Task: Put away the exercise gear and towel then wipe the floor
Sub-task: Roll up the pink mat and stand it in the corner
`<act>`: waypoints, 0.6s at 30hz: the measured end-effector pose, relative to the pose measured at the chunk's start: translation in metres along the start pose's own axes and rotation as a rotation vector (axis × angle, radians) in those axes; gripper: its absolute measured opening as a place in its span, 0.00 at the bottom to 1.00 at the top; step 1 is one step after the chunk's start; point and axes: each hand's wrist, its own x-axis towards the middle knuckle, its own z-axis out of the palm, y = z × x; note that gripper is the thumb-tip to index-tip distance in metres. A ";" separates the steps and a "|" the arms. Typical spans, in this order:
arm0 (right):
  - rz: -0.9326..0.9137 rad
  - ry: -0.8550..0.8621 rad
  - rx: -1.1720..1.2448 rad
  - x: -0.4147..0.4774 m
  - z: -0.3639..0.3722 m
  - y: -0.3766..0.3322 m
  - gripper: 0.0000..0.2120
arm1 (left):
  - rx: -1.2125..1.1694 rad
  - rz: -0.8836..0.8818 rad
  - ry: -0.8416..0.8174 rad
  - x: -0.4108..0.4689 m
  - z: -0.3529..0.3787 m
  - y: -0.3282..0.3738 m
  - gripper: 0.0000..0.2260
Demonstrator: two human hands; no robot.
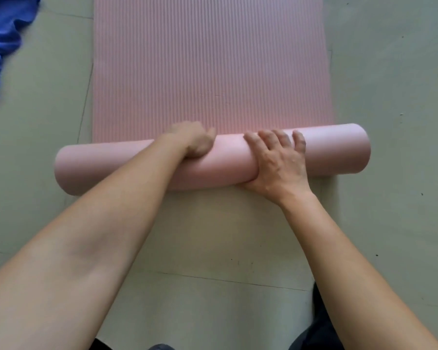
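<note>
Left hand (192, 142) and right hand (276, 160) clasp the half-rolled mat (213, 59), each grip pressing to keep the roll tight.

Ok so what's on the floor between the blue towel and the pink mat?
Nothing. In the head view, only bare floor with a tile seam separates the blue towel from the left edge of the pink mat.

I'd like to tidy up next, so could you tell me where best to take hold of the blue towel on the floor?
Pinch a raised fold of the blue towel, coming from above on its right side; it lies crumpled on the floor, left of the pink mat.
</note>
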 end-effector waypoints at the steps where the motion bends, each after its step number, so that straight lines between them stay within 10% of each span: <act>1: -0.015 -0.017 -0.020 -0.001 -0.002 0.001 0.46 | -0.023 0.003 0.050 -0.007 0.008 -0.001 0.28; 6: -0.041 -0.211 0.030 0.038 -0.028 0.010 0.48 | -0.110 0.038 0.725 -0.031 0.009 -0.010 0.22; 10: 0.017 -0.171 0.073 0.070 -0.038 0.014 0.63 | 0.032 0.029 0.647 -0.036 0.030 -0.010 0.29; 18: -0.044 0.073 0.053 0.031 -0.009 0.016 0.55 | 0.090 0.021 0.471 0.006 -0.027 -0.009 0.30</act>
